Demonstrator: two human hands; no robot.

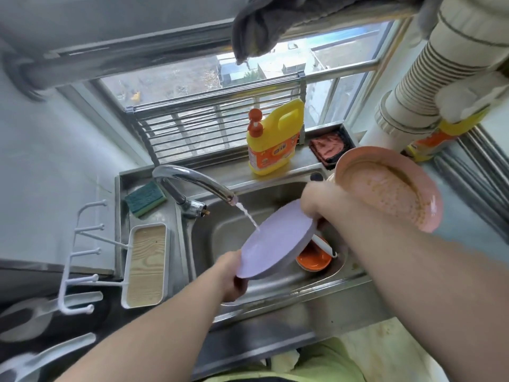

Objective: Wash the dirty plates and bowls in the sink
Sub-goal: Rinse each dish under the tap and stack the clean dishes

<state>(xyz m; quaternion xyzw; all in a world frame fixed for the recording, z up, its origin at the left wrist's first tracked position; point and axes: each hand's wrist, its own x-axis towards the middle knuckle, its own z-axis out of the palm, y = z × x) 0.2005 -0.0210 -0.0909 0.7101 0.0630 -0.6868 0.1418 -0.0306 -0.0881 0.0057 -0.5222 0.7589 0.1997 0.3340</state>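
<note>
- You get bright daylight from the window [248,73] behind the sink [275,282].
- Wide-angle bending warps your edges; the pink plate [391,188] nearest you blurs.

detergent bottle [271,139] label too blurred.

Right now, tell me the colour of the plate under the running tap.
Pale lilac plate, seen from the head view.

Your lilac plate [275,241] blocks the sink [275,282] centre under the tap [192,180]; left of the tap, basin floor shows open.
</note>
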